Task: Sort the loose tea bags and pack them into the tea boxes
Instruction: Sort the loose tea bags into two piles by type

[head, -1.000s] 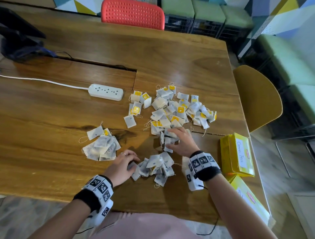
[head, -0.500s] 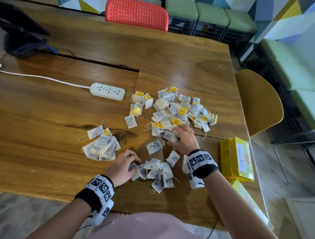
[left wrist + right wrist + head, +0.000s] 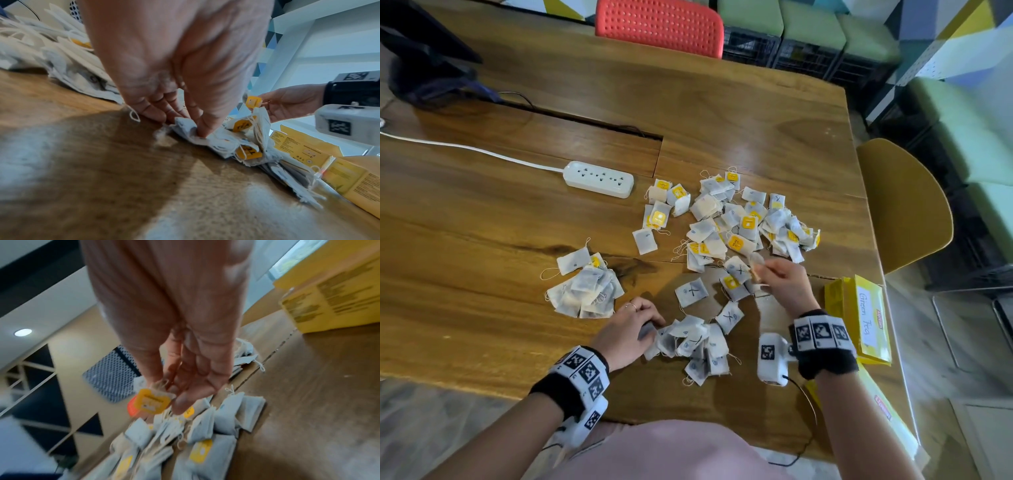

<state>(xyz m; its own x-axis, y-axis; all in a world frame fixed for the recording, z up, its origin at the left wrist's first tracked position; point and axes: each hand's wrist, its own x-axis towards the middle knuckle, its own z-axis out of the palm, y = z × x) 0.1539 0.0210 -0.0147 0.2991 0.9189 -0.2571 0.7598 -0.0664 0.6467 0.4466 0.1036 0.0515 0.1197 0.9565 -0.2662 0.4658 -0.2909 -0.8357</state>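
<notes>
Three heaps of tea bags lie on the wooden table in front of the seated person. Farthest left sits a compact pile of grey-white bags, well apart from the white power strip whose cable runs off the left edge. The left hand rests at the near edge of the table, fingers bent down, the thumb and fingertips pressing a crumpled bag at the left end of the near heap; in the left wrist view the thumb is dug into that bag's paper against the wood. Beyond that heap two single bags marked with an X lie flat on their own. Farther back spreads the big unsorted scatter, many bags showing yellow tags. At its near rim the right hand is lifted just off the table, thumb and forefinger pinching a tea bag's yellow tag, the other fingers loosely extended; the bag itself is too blurred to make out. Just right of that hand stands a yellow tea box labelled "Green Tea", and a second yellow box lies nearer, at the table's corner. A yellow chair stands at the right side and a red chair at the far edge.
</notes>
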